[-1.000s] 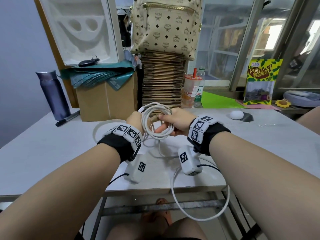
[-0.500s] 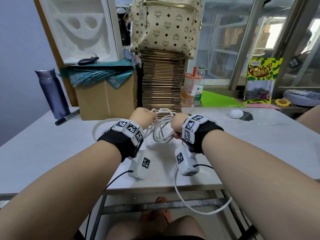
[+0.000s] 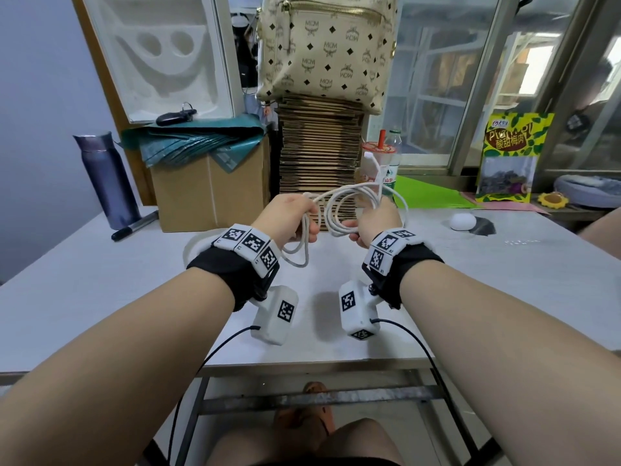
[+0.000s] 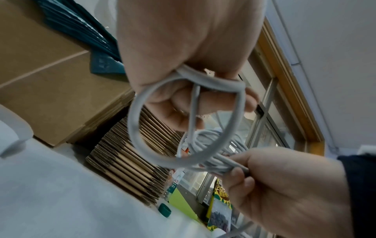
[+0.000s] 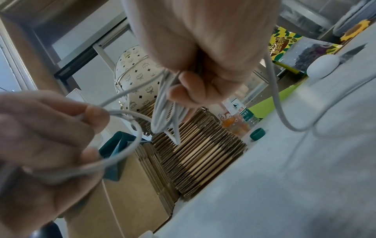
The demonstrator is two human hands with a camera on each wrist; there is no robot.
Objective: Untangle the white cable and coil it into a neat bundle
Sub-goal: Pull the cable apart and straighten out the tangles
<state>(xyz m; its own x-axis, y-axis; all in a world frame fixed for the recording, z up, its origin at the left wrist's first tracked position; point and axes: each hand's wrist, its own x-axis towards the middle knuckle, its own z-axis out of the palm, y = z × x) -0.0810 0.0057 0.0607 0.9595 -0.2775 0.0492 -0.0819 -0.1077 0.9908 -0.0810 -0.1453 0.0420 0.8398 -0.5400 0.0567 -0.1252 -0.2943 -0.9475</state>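
Observation:
The white cable [image 3: 339, 210] hangs in loops between both hands, raised above the grey table [image 3: 100, 284]. My left hand [image 3: 292, 216] pinches a strand, and a loose loop [image 4: 142, 128] dangles below its fingers. My right hand [image 3: 373, 223] grips a bunch of several coils [image 5: 167, 116] in its curled fingers. One cable end with a white plug [image 3: 369, 157] sticks up above the right hand. In the right wrist view another strand [image 5: 284, 116] sags down toward the table.
Behind the hands stand a stack of flat cardboard [image 3: 319, 163] with a patterned backpack [image 3: 326, 52] on top, a cardboard box [image 3: 208, 193], a purple flask [image 3: 107, 179], a marker [image 3: 134, 225], drink bottles [image 3: 383, 163] and a white round object [image 3: 463, 221].
Both hands rose and moved apart, stretching the coil wider. The long loop that hung below the table's front edge has been pulled up out of sight.

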